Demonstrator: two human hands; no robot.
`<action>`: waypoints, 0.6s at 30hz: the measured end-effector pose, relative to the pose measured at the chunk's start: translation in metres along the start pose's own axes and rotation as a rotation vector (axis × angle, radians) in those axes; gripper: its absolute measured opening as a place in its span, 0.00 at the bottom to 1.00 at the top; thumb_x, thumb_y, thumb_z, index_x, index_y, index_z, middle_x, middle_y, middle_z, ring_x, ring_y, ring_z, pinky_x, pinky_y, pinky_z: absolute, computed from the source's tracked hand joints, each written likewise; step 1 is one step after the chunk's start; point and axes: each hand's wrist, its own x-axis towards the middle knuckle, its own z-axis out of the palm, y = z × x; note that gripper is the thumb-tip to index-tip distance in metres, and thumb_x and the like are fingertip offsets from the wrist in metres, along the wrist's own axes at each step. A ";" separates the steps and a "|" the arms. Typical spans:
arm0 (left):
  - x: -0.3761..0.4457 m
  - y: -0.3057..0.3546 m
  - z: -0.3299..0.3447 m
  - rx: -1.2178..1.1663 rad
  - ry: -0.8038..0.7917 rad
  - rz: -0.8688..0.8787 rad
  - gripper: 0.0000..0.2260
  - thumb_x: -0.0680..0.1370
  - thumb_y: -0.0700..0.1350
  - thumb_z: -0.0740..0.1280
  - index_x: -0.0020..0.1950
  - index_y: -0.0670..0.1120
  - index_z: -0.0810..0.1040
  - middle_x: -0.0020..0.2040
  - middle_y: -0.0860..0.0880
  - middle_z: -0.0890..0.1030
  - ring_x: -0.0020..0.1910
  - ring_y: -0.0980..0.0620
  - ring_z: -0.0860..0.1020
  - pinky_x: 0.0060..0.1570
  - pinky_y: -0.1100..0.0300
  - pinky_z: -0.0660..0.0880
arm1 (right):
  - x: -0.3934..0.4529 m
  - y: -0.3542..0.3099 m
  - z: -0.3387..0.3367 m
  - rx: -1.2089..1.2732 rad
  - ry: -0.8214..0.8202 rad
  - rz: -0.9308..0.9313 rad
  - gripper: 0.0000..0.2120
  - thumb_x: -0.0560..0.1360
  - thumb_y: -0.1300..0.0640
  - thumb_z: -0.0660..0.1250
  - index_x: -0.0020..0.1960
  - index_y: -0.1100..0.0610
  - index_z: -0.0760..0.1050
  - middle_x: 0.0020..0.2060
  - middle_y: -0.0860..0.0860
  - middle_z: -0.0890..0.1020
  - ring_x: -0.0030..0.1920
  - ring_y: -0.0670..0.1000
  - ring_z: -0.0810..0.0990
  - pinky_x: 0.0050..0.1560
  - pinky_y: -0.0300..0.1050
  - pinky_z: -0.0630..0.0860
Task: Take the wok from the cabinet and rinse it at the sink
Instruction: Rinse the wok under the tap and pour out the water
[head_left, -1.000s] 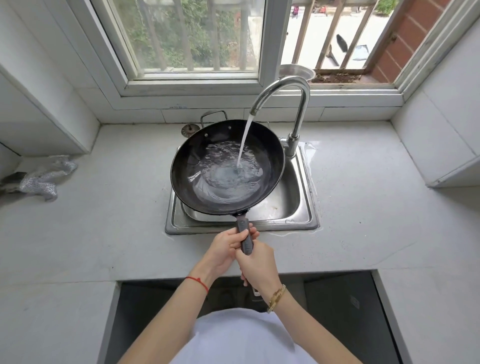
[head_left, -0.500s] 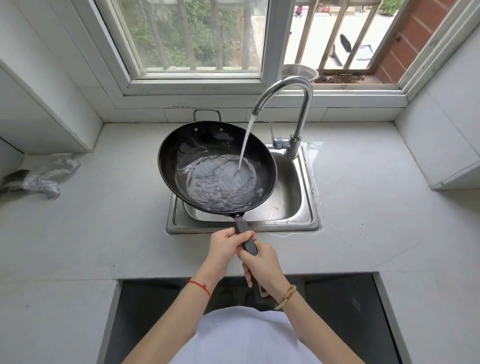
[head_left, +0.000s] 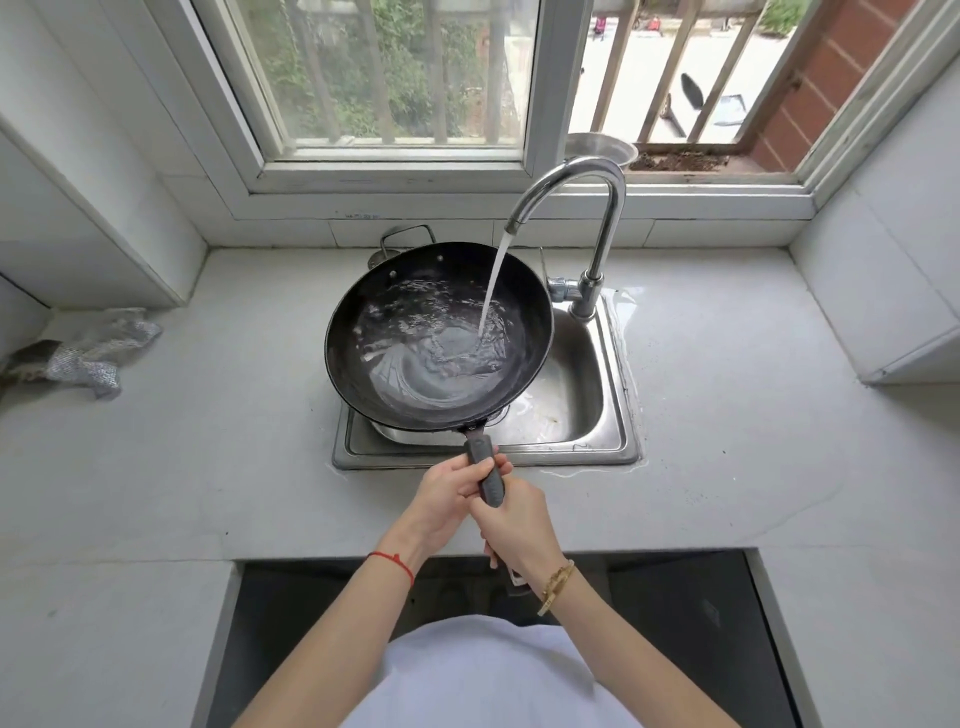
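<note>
We're at the table, mid-rinse: the wok hangs over the sink, tap pouring in. Left hand and right hand both clench the handle. Next, we reckon, tip the water out.

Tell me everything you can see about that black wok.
The wok is round, black, seemingly metal, with a long dark grey handle and a small loop handle opposite. The left hand and right hand grip the long handle, holding it over the steel sink. The tap pours water into the swirling pool inside.
</note>
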 end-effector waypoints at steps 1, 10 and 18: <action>-0.001 0.000 -0.001 0.011 -0.003 0.010 0.12 0.78 0.34 0.65 0.61 0.35 0.78 0.53 0.41 0.83 0.52 0.49 0.84 0.47 0.62 0.80 | 0.000 0.001 -0.001 0.013 -0.005 -0.001 0.09 0.76 0.57 0.64 0.37 0.55 0.74 0.26 0.53 0.78 0.19 0.49 0.77 0.18 0.40 0.72; -0.007 -0.006 -0.012 -0.157 -0.031 -0.046 0.12 0.77 0.44 0.66 0.55 0.41 0.85 0.55 0.43 0.84 0.54 0.50 0.83 0.50 0.58 0.81 | -0.002 0.006 -0.007 0.227 -0.184 0.030 0.08 0.75 0.65 0.64 0.37 0.60 0.72 0.22 0.51 0.75 0.18 0.49 0.73 0.19 0.39 0.71; -0.016 0.004 -0.018 -0.268 -0.128 -0.050 0.15 0.77 0.44 0.64 0.61 0.39 0.79 0.47 0.46 0.81 0.47 0.49 0.81 0.55 0.54 0.80 | -0.001 0.002 0.003 0.437 -0.296 0.095 0.11 0.75 0.65 0.65 0.34 0.62 0.72 0.21 0.52 0.74 0.18 0.49 0.71 0.18 0.39 0.71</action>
